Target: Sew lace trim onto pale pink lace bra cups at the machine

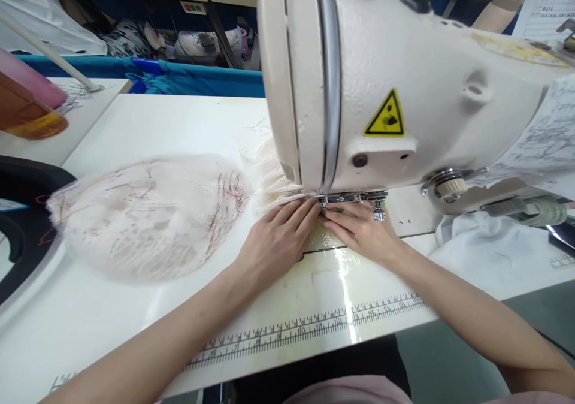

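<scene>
A gathered strip of cream lace fabric (274,176) runs under the head of a white sewing machine (386,50). My left hand (283,227) lies flat on the near edge of this lace, its fingers stretched toward the metal presser foot (324,202). On the other side of the foot is my right hand (366,227), fingers extended and thumb a little apart, with the tips close to the needle area. The right fingertips are partly hidden by metal parts, and whatever small piece of fabric lies beneath them is hard to make out.
A sheer bundle of cream lace (148,218) with dark red threads spreads over the left of the white table. Printed ruler markings (305,329) follow its front edge. White cloth (480,248) lies at right. Thread cones (31,107) stand far left, and a person in white (40,14) is behind.
</scene>
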`<state>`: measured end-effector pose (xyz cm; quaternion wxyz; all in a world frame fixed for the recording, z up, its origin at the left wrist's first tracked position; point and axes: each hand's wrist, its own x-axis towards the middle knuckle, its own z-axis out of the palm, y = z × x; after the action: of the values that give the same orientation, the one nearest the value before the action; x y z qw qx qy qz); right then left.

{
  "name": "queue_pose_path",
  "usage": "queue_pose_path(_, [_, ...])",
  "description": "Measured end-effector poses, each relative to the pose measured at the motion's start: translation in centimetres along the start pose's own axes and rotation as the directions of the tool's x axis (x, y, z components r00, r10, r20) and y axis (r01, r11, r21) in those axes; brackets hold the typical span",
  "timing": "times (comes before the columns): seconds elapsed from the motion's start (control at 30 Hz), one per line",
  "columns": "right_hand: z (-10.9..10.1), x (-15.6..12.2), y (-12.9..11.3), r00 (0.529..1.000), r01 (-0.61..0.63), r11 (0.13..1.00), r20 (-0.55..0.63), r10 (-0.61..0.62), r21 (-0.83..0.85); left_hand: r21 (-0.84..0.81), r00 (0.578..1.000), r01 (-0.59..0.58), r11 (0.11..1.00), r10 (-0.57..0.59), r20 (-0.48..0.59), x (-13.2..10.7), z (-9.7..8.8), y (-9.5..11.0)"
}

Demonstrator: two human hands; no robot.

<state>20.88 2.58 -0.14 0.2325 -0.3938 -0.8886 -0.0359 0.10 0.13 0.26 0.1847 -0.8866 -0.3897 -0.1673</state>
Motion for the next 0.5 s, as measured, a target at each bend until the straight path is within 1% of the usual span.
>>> queue_pose_path(0.27, [-0.12,-0.06,-0.04,0.999,-0.049,0.997,0.019,0.048,0.054,-0.003,0.999,-0.033,0.999,0.033,-0.022,0.18,-0.15,-0.08])
queue_pose_path(0.4, [-0.04,-0.03,0.16,0.997,-0.047,0.991,0.059,0.04,0.123,-0.002,0.998,-0.036,0.999,0.036,-0.046,0.33,-0.11,-0.11])
queue_pose_path(0.5, [-0.07,-0.02,0.19,0.997,-0.039,0.992,0.078,0.03,0.122,-0.016,0.999,-0.027,1.0,0.027,-0.045,0.38,-0.11,-0.07])
